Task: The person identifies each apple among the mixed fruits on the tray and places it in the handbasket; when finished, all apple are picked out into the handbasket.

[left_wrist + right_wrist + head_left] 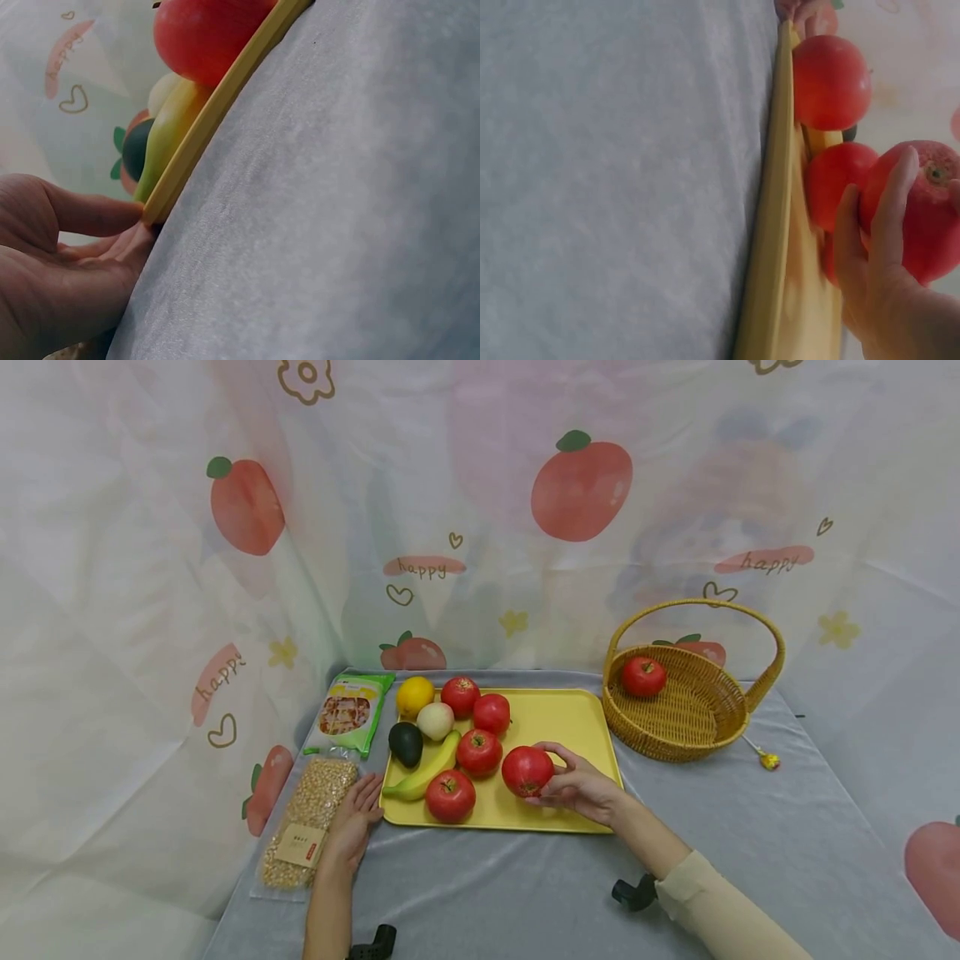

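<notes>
My right hand (577,787) holds a red apple (527,771) above the right-middle part of the yellow tray (566,718). In the right wrist view, the fingers (889,217) curve round that apple. My left hand (352,827) lies at the tray's front left corner, its thumb and fairly straight fingers touching the rim (169,191). On the tray are several more red apples (450,796), a banana (426,772), a dark green avocado (406,743), a pale round fruit (436,721) and a lemon (415,697).
A wicker basket (678,739) with a tall handle stands to the right of the tray, holding one red apple (643,677). Left of the tray lie a green-and-white food packet (348,714) and a clear bag of kernels (318,797). A small yellow flower-like item (769,761) lies by the basket.
</notes>
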